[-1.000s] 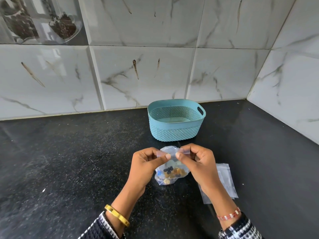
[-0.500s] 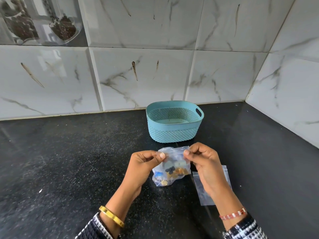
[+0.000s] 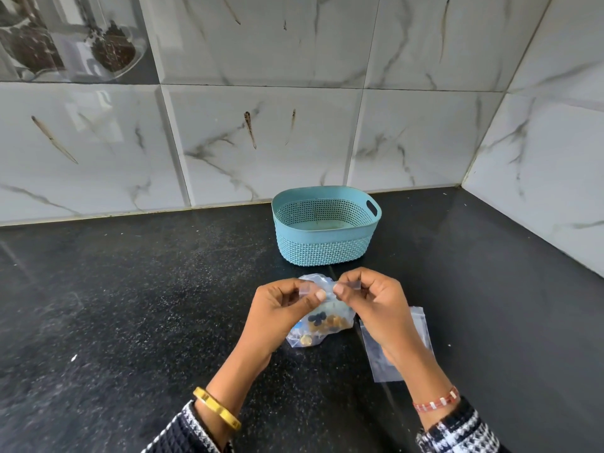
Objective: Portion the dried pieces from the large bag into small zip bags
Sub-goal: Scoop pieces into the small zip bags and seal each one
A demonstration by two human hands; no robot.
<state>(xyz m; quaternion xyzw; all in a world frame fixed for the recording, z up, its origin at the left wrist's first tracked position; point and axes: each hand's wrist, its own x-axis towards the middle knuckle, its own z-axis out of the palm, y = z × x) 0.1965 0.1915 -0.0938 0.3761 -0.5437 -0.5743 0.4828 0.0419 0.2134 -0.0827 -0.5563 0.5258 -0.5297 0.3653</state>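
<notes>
While it rests on the counter (image 3: 130, 305), both hands (image 3: 330, 308) pinch the bag (image 3: 322, 325) top between curled fingers.

Counted on bench (image 3: 130, 305), near to far:

- Hands: 2. Left hand (image 3: 277, 312), right hand (image 3: 379, 305).
- Clear bag with dried pieces (image 3: 322, 325): 1, centre, near. Pieces inside, dark and amber, too small and bunched for a count.
- Small zip bags (image 3: 421, 325), flat: at least 1, right of centre, partly hidden under right wrist; stack depth cannot be told.
- Teal perforated basket (image 3: 323, 243): 1, far centre.
- Bangle (image 3: 217, 408), yellow: 1, left wrist.
- Beaded bracelet (image 3: 436, 400), red and white: 1, right wrist.
- Patterned sleeves: 2.
</notes>
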